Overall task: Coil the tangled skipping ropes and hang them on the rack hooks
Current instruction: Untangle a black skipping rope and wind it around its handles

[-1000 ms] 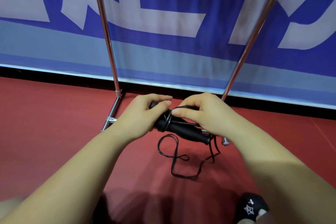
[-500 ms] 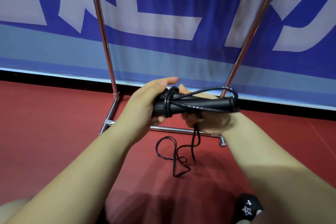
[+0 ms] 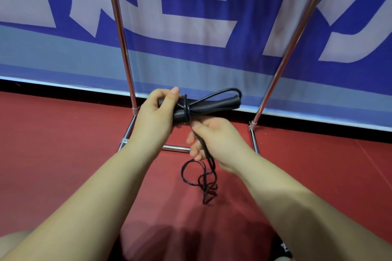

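— The right hand (image 3: 214, 144) has dropped below the handles (image 3: 210, 105) since a moment ago; its fingers now pinch the hanging cord (image 3: 203, 167), drawing it down.

— And the left hand (image 3: 158, 115)?

— Fingers curled round the handle ends, held in front of the rack (image 3: 127, 70), with one turn of cord looped about them. I'd judge the wrapping has barely begun; most of the rope dangles, its tail on the red floor (image 3: 63, 144).

— Any hooks?

— None visible; the rack's top is cut off. The lower tangle is hard to read.
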A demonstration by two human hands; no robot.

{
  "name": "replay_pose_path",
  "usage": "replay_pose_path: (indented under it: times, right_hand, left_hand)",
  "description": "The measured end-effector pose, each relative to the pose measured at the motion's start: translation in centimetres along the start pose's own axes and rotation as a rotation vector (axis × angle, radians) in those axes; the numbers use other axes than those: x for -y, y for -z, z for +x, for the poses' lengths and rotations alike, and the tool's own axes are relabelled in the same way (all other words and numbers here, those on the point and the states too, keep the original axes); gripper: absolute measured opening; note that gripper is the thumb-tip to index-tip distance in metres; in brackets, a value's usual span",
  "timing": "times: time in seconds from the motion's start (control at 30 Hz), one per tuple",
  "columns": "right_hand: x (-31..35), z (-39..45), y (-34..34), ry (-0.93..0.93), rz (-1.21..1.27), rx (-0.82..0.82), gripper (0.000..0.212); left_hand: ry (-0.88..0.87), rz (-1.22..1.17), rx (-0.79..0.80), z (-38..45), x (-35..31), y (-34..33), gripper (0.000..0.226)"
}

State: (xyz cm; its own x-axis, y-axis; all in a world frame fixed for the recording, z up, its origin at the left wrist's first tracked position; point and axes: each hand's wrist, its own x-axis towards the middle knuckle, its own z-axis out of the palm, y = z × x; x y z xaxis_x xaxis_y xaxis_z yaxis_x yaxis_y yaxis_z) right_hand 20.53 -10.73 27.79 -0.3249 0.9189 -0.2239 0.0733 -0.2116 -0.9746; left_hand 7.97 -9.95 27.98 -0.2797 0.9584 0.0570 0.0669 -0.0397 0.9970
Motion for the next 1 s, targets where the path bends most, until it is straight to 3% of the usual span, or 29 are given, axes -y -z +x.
replay_pose_path:
  times: [0.2,0.3,0.43,0.53,0.7,1.0]
  right_hand:
    - [-0.2,-0.2,0.7,0.101,-0.323,0.089,0.013]
    - [-0.2,-0.1,1.3,0.193,-0.502,0.026,0.013]
    - [0.2,0.2,2.5,0.407,-0.685,-0.144,0.011]
    - [0.7,0.2,3.1,0.472,-0.774,-0.208,0.005]
    - [1.3,0.1,4.6,0.400,-0.768,-0.182,0.018]
    - [1.8,-0.1,5.1,0.141,-0.588,0.197,0.032]
  left_hand:
    - [-0.141,0.297,-0.120,0.5,0.6,1.2,0.022]
    - [-0.120,0.377,-0.126,1.0,0.8,1.5,0.020]
    - [-0.076,0.457,-0.057,1.0,0.9,1.5,0.023]
    - [-0.050,0.469,0.090,1.0,0.9,1.4,0.023]
    - [-0.035,0.435,0.335,0.7,0.3,1.9,0.022]
    - [0.008,0.246,0.578,-0.4,-0.9,2.1,0.013]
